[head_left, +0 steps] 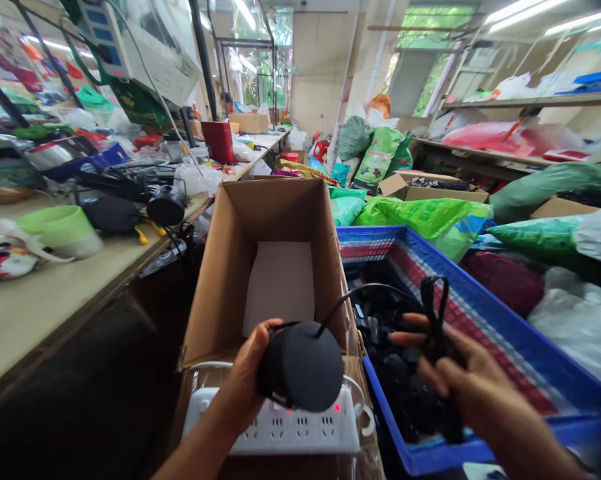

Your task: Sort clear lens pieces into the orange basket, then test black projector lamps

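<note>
My left hand [243, 383] grips a round black device [300, 365] just above a white power strip [285, 430] with a red light on. A thin black cord runs from the device to a bundled black cable [434, 313], which my right hand [460, 387] holds over the blue crate [485, 313]. An open cardboard box [275, 267] with a white sheet on its floor stands right behind the device.
The blue crate holds several black parts. A long workbench [40, 307] at the left carries a green cup [63, 230], black devices and clutter. Green sacks [420, 217] and boxes pile up behind the crate, with shelves at the right.
</note>
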`<state>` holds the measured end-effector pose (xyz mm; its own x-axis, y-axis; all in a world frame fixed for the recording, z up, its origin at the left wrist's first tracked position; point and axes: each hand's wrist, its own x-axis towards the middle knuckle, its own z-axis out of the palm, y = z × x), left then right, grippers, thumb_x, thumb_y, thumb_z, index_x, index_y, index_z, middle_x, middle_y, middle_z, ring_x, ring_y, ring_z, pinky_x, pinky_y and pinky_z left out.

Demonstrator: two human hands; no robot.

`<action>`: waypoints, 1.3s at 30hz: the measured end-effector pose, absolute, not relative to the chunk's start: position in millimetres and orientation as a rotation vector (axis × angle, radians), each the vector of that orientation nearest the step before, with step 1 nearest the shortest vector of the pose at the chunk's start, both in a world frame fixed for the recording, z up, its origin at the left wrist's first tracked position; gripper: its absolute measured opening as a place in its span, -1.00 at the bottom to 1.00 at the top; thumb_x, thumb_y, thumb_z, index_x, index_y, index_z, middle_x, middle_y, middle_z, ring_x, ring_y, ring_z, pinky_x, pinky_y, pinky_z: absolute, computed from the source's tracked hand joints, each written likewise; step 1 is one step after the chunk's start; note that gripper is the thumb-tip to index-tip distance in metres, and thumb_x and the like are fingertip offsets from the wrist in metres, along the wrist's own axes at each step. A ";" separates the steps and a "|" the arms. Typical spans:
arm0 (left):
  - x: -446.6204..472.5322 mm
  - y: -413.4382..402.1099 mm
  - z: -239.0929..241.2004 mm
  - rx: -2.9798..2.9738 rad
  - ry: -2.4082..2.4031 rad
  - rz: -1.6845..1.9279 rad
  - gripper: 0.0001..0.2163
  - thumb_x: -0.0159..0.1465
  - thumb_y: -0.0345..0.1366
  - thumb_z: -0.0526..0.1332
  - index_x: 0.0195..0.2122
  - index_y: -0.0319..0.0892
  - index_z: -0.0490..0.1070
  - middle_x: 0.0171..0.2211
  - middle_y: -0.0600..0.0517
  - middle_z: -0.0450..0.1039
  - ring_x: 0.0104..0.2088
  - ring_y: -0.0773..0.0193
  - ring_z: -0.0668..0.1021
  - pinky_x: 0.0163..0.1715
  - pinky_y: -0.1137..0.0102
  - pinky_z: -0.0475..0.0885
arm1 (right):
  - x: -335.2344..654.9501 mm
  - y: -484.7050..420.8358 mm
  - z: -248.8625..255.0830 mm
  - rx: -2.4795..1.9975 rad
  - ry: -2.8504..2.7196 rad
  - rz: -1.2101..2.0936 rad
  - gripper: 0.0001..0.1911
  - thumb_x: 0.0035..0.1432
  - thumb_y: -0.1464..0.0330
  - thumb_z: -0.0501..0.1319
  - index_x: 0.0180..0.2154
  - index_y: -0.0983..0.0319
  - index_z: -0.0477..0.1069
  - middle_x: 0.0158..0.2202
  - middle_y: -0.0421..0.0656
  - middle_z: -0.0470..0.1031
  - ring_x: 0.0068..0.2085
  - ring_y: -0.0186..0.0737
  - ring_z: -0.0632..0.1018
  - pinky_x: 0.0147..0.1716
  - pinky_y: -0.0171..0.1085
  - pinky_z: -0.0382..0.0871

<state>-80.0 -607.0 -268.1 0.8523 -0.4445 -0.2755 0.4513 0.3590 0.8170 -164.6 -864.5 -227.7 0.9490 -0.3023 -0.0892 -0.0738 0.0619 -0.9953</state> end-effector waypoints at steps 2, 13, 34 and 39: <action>-81.0 -608.7 -271.2 1.177 -0.011 -0.456 -0.50 0.14 0.02 0.08 0.04 -0.14 0.12 -0.13 -0.04 0.37 -0.16 0.16 0.45 -0.13 0.26 0.33 | -160.2 -839.2 -255.4 -1.479 0.210 -0.060 -0.18 -0.34 0.10 0.39 0.01 0.13 0.20 -0.08 0.03 0.43 -0.47 -0.23 0.48 -0.54 -0.25 0.37; -90.4 -611.0 -307.1 1.493 -0.068 -0.536 -0.43 -0.22 -0.09 0.40 -0.21 -0.23 0.28 -0.32 -0.06 0.43 -0.28 0.13 0.47 -0.33 0.36 0.37 | -156.7 -787.6 -286.2 -2.047 0.153 -0.471 -0.35 -0.27 0.24 0.36 -0.09 0.21 0.20 -0.18 -0.04 0.44 -0.17 -0.01 0.50 -0.21 -0.14 0.44; -75.5 -570.1 -257.1 1.315 0.175 -0.265 -0.61 -0.17 -0.39 0.37 -0.35 -0.17 0.20 -0.51 0.13 0.47 -0.48 0.27 0.55 -0.48 0.35 0.49 | -181.0 -855.7 -316.0 -2.424 -0.014 -0.129 -0.88 0.06 0.38 0.12 -0.30 0.22 0.37 -0.33 -0.13 0.45 -0.31 -0.20 0.48 -0.33 -0.27 0.36; -69.4 -556.2 -246.0 1.265 0.158 -0.237 -0.64 -0.17 -0.44 0.35 -0.36 -0.20 0.25 -0.53 0.13 0.48 -0.51 0.24 0.56 -0.53 0.36 0.50 | -191.2 -857.7 -327.3 -2.901 -0.001 -0.132 -0.83 0.07 0.40 0.09 -0.50 0.22 0.41 -0.39 -0.07 0.36 -0.32 -0.15 0.37 -0.34 -0.22 0.28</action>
